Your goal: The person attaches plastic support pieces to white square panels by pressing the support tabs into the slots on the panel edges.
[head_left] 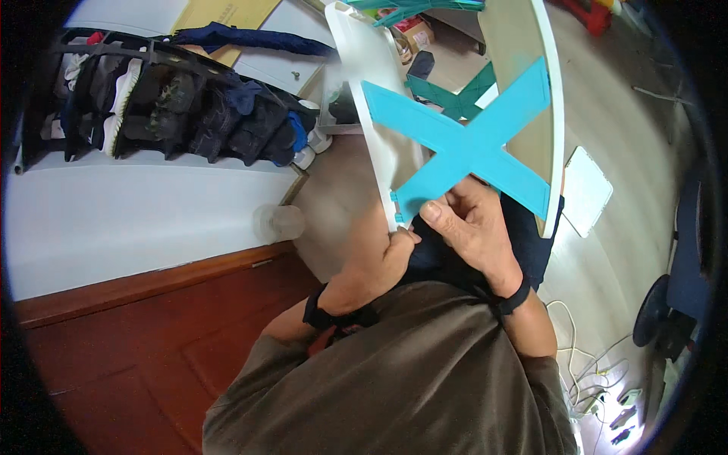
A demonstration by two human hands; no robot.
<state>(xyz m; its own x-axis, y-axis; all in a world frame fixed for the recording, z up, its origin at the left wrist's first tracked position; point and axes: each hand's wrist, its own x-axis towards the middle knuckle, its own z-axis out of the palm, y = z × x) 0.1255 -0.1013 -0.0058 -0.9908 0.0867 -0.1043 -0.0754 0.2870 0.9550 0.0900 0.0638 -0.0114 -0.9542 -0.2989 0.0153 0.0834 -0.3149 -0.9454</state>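
A turquoise X-shaped brace [467, 145] spans two upright white side panels, the left panel [355, 53] and the right panel [553, 98]. My left hand [383, 265] is closed at the near lower corner of the left panel, its fingers partly hidden behind that edge. With the thumb on top and fingers behind, my right hand [478, 231] grips the brace's lower left arm. That arm's end meets the panel at small turquoise tabs [396, 208]; whether they are fully seated I cannot tell. Farther back, a darker green brace [455, 98] shows between the panels.
A black shoe rack [152, 53] filled with shoes stands at the left by a white wall. A clear plastic cup [280, 222] is near the wooden door [174, 341]. On the right floor lie a white flat board [588, 189] and tangled cables [580, 356].
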